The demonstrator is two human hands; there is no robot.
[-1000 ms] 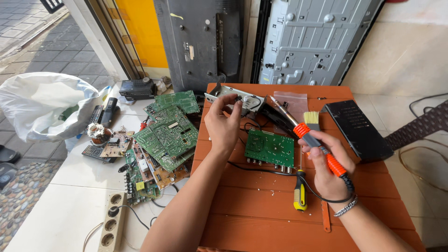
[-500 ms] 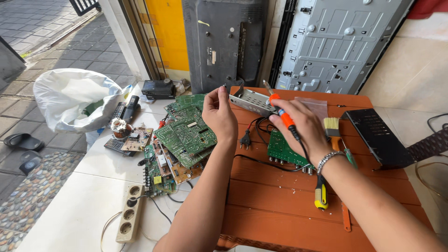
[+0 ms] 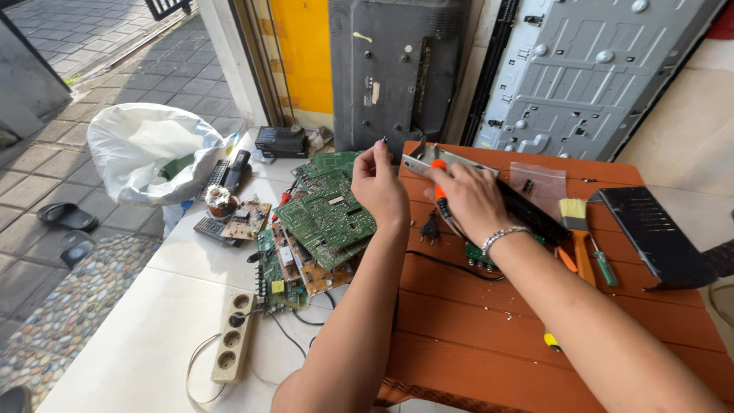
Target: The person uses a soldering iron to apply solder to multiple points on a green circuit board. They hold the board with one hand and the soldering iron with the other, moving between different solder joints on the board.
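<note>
Our left hand (image 3: 380, 186) pinches a tiny screw (image 3: 383, 140) at its fingertips. Just beside it, our right hand (image 3: 468, 197) grips an orange-handled screwdriver (image 3: 439, 190) above the desk (image 3: 489, 321). Green circuit boards (image 3: 325, 218) lie left of both.

A low orange-brown table (image 3: 489, 336) stands on a pale tiled floor (image 3: 122, 336), in bright daylight from the open side at left. Beyond the floor's edge lies grey paving (image 3: 92, 46), with a pebbled strip (image 3: 69, 313) nearer and dark sandals (image 3: 65, 218) on it. A yellow wall panel (image 3: 306, 46) rises behind, with a dark television back (image 3: 397, 69) and a grey metal chassis (image 3: 581, 69) leaning against it. A white sack (image 3: 145, 149) sits at the floor's edge.
</note>
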